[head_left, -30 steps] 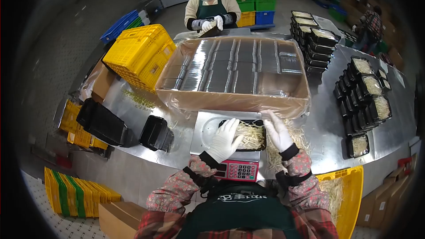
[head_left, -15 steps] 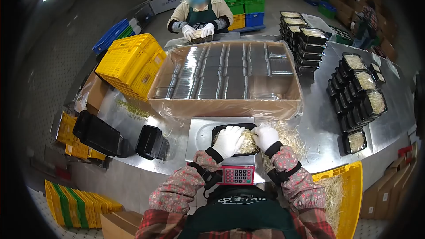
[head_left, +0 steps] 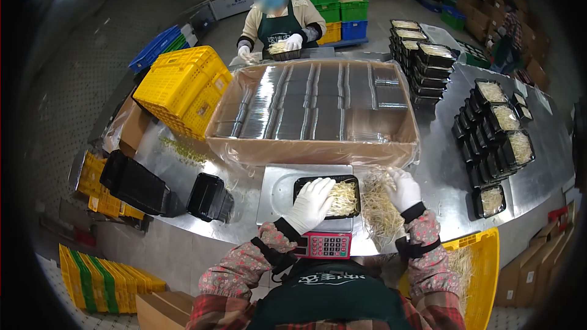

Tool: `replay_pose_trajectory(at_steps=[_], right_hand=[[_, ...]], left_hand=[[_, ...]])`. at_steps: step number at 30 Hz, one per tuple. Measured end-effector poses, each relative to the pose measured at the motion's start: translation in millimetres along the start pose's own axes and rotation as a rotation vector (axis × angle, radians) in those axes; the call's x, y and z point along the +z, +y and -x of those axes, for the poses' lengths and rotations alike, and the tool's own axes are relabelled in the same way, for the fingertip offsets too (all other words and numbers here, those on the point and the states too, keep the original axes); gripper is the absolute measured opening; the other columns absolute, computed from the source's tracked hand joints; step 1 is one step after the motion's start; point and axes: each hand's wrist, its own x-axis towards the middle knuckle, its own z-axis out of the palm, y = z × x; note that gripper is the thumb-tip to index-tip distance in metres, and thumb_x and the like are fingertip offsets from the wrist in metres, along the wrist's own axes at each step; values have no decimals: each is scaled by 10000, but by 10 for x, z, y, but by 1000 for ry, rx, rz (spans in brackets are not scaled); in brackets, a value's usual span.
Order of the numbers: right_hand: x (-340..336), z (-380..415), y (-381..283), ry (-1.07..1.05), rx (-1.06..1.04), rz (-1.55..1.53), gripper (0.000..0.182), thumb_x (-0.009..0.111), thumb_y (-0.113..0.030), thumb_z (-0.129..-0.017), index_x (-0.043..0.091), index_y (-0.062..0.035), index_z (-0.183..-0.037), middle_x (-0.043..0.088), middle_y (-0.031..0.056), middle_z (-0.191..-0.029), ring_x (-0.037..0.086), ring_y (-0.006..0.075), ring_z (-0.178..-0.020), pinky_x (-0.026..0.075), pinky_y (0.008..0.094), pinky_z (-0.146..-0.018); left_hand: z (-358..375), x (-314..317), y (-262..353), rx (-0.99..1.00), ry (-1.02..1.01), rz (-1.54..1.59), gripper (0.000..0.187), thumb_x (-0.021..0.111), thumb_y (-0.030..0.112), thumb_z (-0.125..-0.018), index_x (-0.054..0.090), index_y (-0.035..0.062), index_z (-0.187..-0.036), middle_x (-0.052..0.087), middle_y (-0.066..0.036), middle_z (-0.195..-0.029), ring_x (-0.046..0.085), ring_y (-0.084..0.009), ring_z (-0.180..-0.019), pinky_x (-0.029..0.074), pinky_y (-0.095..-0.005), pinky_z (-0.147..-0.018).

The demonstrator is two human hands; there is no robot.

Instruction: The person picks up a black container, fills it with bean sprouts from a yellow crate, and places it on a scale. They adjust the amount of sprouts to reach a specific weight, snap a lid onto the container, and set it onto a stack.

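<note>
Head view, left hand (head_left: 312,203) covering tray (head_left: 327,197) sprouts

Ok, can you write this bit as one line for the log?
left hand: resting on sprouts in black tray | right hand: on loose sprout pile | tray on scale

black tray (head_left: 327,196) | flat on scale | part-filled (pale sprouts (head_left: 343,198)) | loose sprout heap (head_left: 377,203) just right

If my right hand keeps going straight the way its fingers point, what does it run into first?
Most likely the front wall of the big cardboard box. The right hand rests on the loose sprouts, fingers pointing up-left toward it, though depth is hard to judge.
</note>
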Motion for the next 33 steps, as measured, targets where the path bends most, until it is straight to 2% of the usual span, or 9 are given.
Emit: replay_pose_trajectory(at_steps=[3,6,12,13,19,21,23,25,33], right_hand=[[-6,-49,-887,21,-159,-559,495,645,-291,-910,548,-13,-1308,590,215,-1284,548,357,-1215,418,425,-1052],[585,-31,-1167,-292,-79,-377,819,445,-559,-956,289,59,-1471,421,310,-1429,420,447,-1324,335,458,-1119],[263,-373,-1186,-551,-157,-306,768,487,-535,-953,360,62,-1419,649,280,-1113,627,385,-1086,496,447,-939],[94,-440,-1164,-462,-206,-275,625,535,-499,-937,557,14,-1293,683,236,-1040,670,372,-969,540,429,-840],[102,-1342,-480,262,-87,-308,405,612,-401,-915,672,-78,-1153,692,172,-1074,648,337,-1032,519,436,-882],[561,-1663,6,302,-51,-64,360,641,-364,-887,696,-90,-1114,679,167,-1133,631,320,-1083,501,431,-923],[667,-1869,253,-258,194,41,293,680,-324,-835,731,-100,-1018,700,158,-1062,657,317,-1001,506,418,-909],[615,-1924,265,-328,241,-95,218,701,-295,-791,753,-120,-909,718,149,-958,678,305,-932,516,392,-885],[54,-1594,-7,429,-213,-641,86,675,-31,-875,680,-28,-960,677,92,-996,640,188,-924,504,310,-852]], left_hand=[[-13,149,-26,-71,-89,-82,461,569,200,-908,512,1,-1320,554,-179,-1295,502,-346,-1194,378,-485,-1013],[3,336,-204,-89,-107,-51,468,591,272,-832,550,60,-1247,582,-122,-1171,528,-324,-1082,430,-468,-919],[-77,295,-298,-117,-230,-61,379,592,260,-853,577,69,-1179,596,-107,-1104,548,-328,-1009,460,-440,-860],[-39,295,-287,-93,-184,-39,373,585,254,-865,569,67,-1187,595,-104,-1100,547,-329,-1011,453,-446,-860],[-21,-19,-57,-169,30,163,440,584,182,-937,528,26,-1345,579,-207,-1261,560,-346,-1150,458,-415,-957],[-25,-164,-26,-231,151,275,427,586,142,-926,537,19,-1331,588,-212,-1247,565,-343,-1149,455,-403,-968],[-53,-507,83,-315,164,250,454,588,86,-907,521,8,-1349,597,-213,-1260,594,-339,-1125,455,-376,-985],[114,-530,-85,-326,248,276,444,557,86,-937,496,-30,-1361,590,-205,-1291,603,-290,-1144,452,-354,-998],[636,-967,-176,-724,431,1008,632,386,445,-1033,365,-36,-1441,598,-208,-1263,634,-233,-1070,546,-321,-839]])
